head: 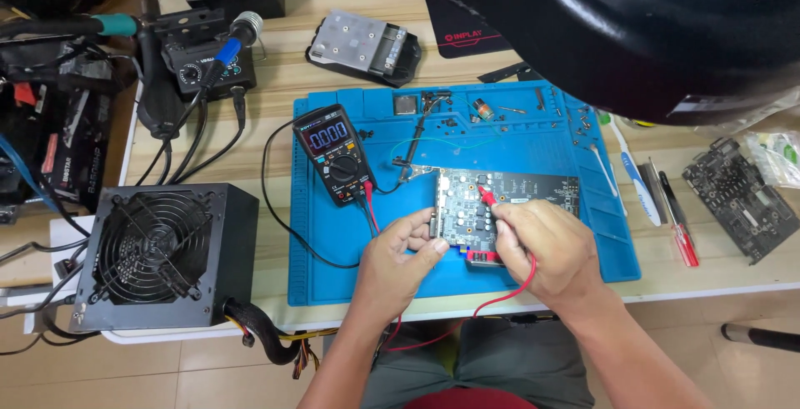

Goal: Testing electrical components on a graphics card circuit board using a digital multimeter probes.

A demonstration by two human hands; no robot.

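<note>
A circuit board (508, 197) with silver and black parts lies on a blue work mat (550, 134). My left hand (402, 255) grips the board's near left edge with thumb and fingers. My right hand (546, 246) holds a red test probe (487, 197), its tip down on the board's components. The probe's red lead (500, 296) loops under my right hand toward the table edge. A black multimeter (333, 155) with a lit blue display lies on the mat left of the board, with red and black leads plugged in.
A black power supply with a fan grille (162, 255) sits at the left. A soldering station (204, 59) and handpieces stand behind it. A second circuit board (737, 197), a toothbrush (629, 167) and screwdrivers (675, 217) lie right of the mat. A dark lamp head (617, 17) overhangs.
</note>
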